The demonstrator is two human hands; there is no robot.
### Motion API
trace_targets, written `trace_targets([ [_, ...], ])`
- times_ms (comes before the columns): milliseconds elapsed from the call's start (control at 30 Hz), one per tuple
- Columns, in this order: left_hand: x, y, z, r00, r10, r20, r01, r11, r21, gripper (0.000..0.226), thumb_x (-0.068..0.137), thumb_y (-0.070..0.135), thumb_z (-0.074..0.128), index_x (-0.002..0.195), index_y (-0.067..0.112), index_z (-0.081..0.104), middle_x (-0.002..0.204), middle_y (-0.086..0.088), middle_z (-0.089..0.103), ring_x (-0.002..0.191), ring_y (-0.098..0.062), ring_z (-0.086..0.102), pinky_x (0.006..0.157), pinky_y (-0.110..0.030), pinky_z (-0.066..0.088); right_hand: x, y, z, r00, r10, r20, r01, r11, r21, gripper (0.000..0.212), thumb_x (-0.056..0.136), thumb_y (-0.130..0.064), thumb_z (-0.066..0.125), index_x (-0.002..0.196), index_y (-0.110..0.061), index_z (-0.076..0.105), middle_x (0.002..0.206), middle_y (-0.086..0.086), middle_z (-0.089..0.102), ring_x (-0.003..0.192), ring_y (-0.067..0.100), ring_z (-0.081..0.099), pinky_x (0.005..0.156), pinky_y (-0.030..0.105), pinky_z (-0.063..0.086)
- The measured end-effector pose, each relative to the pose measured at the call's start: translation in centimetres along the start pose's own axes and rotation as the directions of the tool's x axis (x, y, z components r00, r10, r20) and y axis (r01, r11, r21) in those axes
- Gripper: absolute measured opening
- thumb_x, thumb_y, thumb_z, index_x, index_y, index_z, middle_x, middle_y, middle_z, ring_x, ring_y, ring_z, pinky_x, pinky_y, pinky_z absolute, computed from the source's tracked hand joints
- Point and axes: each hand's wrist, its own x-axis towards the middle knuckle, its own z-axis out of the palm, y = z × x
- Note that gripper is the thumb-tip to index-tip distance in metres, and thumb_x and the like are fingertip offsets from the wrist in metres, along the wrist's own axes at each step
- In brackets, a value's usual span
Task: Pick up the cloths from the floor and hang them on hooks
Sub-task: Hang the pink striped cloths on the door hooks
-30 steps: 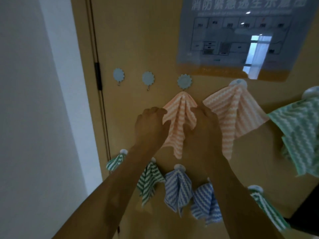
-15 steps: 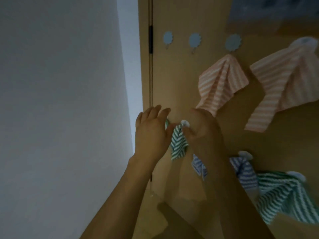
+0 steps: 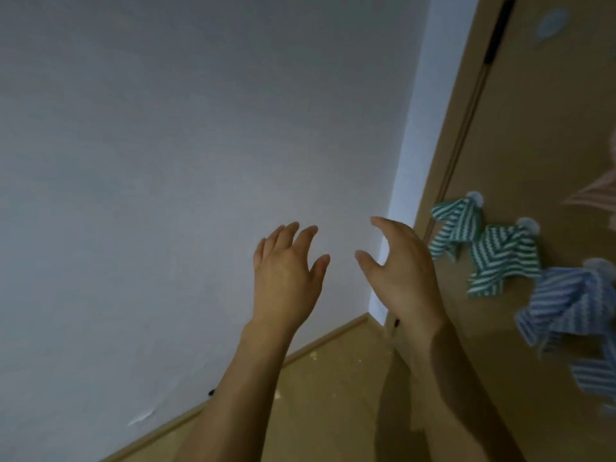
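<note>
Both hands, left hand (image 3: 286,278) and right hand (image 3: 398,275), hover spread and empty left of the door (image 3: 520,135), where a careless swing might knock the nearest green striped cloth (image 3: 455,225) off its hook (image 3: 475,197).

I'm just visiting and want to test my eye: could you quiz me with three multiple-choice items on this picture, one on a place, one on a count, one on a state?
1. Where do the striped cloths hang?
A. on the white wall
B. on the brown door at the right
C. on the floor

2. How many green-and-white cloths show?
A. two
B. none
C. five

3. What are the two hands doing?
A. both open, holding nothing
B. both gripping a cloth
C. one holding a hook

Answers:
1 B: the blue striped cloth and the green ones sit against the door.
2 A: one green cloth hangs beside another.
3 A: left hand and right hand have spread fingers, empty.
</note>
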Motion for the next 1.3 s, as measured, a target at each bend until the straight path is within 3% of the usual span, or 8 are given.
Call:
trace_targets([
  [167, -4.8, -7.9, -4.4, 0.991, -0.133, -0.024, 0.134, 0.989, 0.064, 0.051, 0.097, 0.043, 0.052, 0.144, 0.026, 0.045, 0.15, -0.002, 0.042, 0.142, -0.021, 0.032, 0.117, -0.043, 0.023, -3.8, -6.1, 6.5, 0.985, -0.082, 0.153, 0.075, 0.996, 0.053, 0.056, 0.094, -0.035, 0.059, 0.146, -0.027, 0.038, 0.15, -0.005, 0.038, 0.136, 0.014, 0.038, 0.104, 0.027, 0.036],
  [367, -11.6, -16.8, -9.8, 0.959, -0.278, -0.063, 0.283, 0.951, 0.122, 0.051, 0.097, 0.045, 0.051, 0.144, 0.027, 0.044, 0.15, -0.002, 0.043, 0.141, -0.021, 0.033, 0.117, -0.041, 0.023, -9.8, -13.4, 13.7, 0.933, -0.17, 0.317, 0.151, 0.985, 0.083, 0.057, 0.094, -0.039, 0.057, 0.146, -0.026, 0.038, 0.151, -0.005, 0.037, 0.137, 0.016, 0.037, 0.106, 0.031, 0.038],
  [633, -20.9, -26.9, -17.1, 0.853, -0.488, -0.188, 0.516, 0.842, 0.158, 0.051, 0.097, 0.046, 0.05, 0.144, 0.027, 0.044, 0.15, -0.001, 0.043, 0.141, -0.021, 0.033, 0.117, -0.043, 0.023, -17.2, -23.1, 21.9, 0.807, -0.344, 0.481, 0.298, 0.939, 0.171, 0.058, 0.094, -0.039, 0.058, 0.147, -0.028, 0.036, 0.151, -0.006, 0.036, 0.136, 0.015, 0.036, 0.103, 0.028, 0.036],
  [833, -27.4, -32.6, -22.1, 0.696, -0.651, -0.304, 0.714, 0.673, 0.193, 0.053, 0.098, 0.048, 0.044, 0.147, 0.028, 0.039, 0.156, -0.001, 0.033, 0.148, -0.02, 0.02, 0.12, -0.044, 0.016, -21.9, -30.6, 27.5, 0.625, -0.512, 0.59, 0.437, 0.855, 0.279, 0.06, 0.094, -0.044, 0.056, 0.148, -0.029, 0.034, 0.154, -0.005, 0.033, 0.141, 0.014, 0.029, 0.11, 0.032, 0.032],
  [1067, -33.8, -38.5, -26.2, 0.457, -0.795, -0.4, 0.889, 0.417, 0.187, 0.055, 0.099, 0.053, 0.038, 0.149, 0.034, 0.032, 0.161, 0.002, 0.024, 0.15, -0.019, 0.011, 0.122, -0.047, 0.009, -26.9, -38.4, 34.8, 0.352, -0.632, 0.69, 0.537, 0.74, 0.404, 0.062, 0.094, -0.051, 0.051, 0.149, -0.033, 0.029, 0.158, -0.005, 0.025, 0.146, 0.016, 0.019, 0.113, 0.038, 0.03],
  [1300, -36.2, -45.1, -29.8, 0.211, -0.84, -0.5, 0.977, 0.163, 0.137, 0.056, 0.097, 0.054, 0.04, 0.149, 0.035, 0.032, 0.16, 0.002, 0.025, 0.15, -0.018, 0.01, 0.121, -0.047, 0.006, -29.0, -46.8, 42.8, 0.047, -0.68, 0.731, 0.588, 0.611, 0.53, 0.064, 0.094, -0.054, 0.048, 0.151, -0.035, 0.025, 0.161, -0.001, 0.018, 0.148, 0.018, 0.011, 0.117, 0.042, 0.02],
])
